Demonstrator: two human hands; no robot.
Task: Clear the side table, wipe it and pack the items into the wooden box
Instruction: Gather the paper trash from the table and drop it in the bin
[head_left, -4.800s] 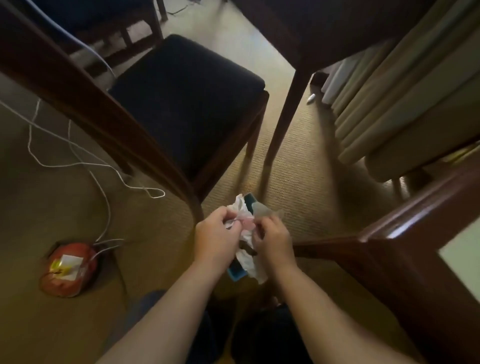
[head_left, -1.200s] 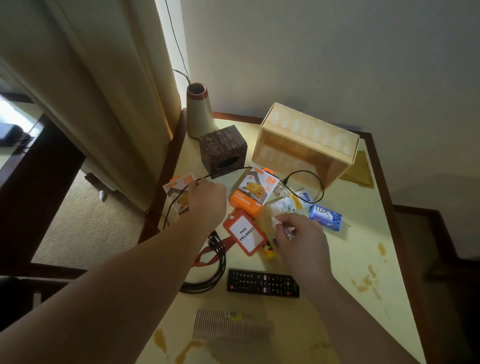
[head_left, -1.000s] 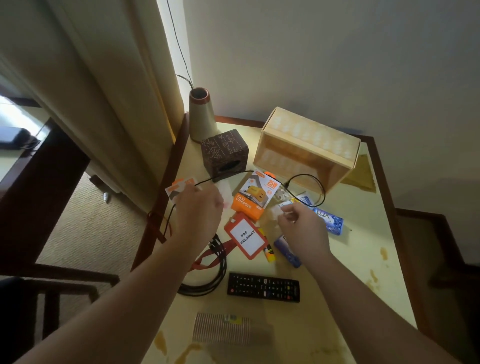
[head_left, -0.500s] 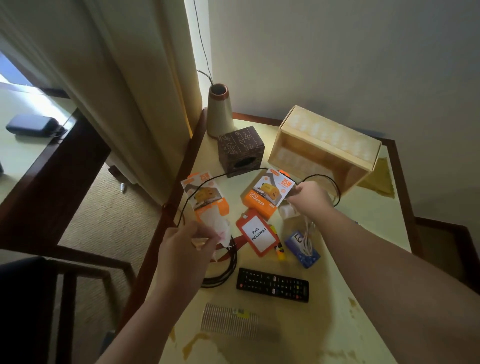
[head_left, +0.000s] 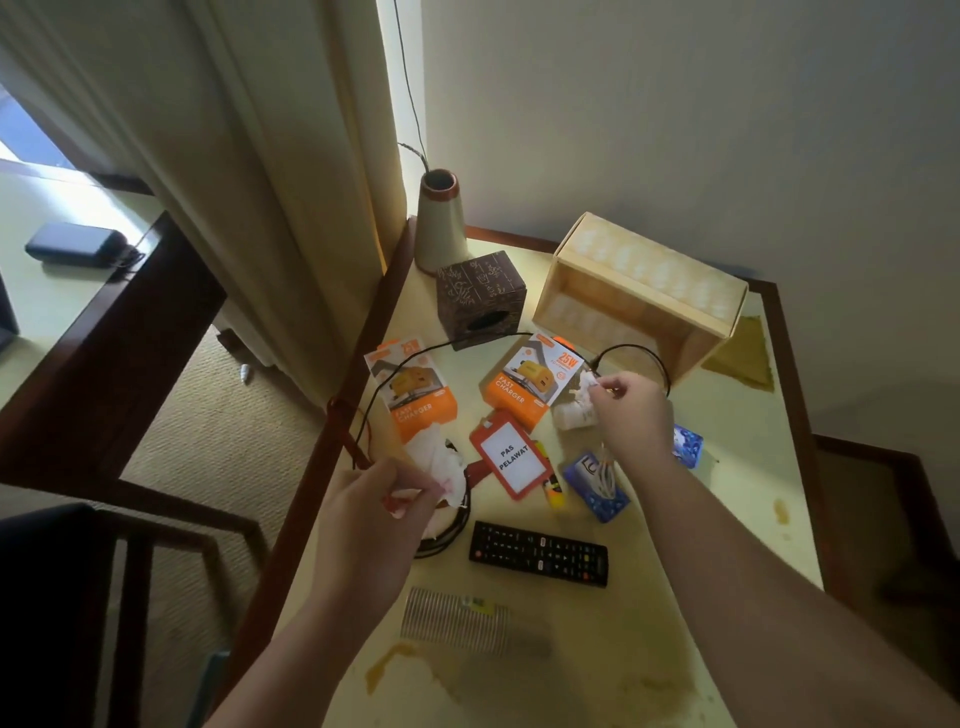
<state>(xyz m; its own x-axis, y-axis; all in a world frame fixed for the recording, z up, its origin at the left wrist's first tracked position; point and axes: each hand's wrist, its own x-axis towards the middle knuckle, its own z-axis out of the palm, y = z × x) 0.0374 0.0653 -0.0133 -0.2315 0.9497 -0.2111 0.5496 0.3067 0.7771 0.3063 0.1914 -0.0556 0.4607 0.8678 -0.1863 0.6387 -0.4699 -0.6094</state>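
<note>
Holding a crumpled white tissue (head_left: 439, 465) pinched in curled fingers, the left hand (head_left: 371, 512) hovers over the desk (head_left: 613, 649) edge, just above the coiled black cable (head_left: 452, 525). Right of it, the right hand (head_left: 631, 415) pinches a small white scrap (head_left: 587, 382) beside the fast charger box (head_left: 530, 382); the wooden box (head_left: 641, 299) lies beyond, on its side, apart. Lifting could snag the thin black cord (head_left: 639, 353) looped near those fingers and drag neighbouring items. What the scrap is cannot be made out; the palm hides the white tube (head_left: 569, 415) partly.
</note>
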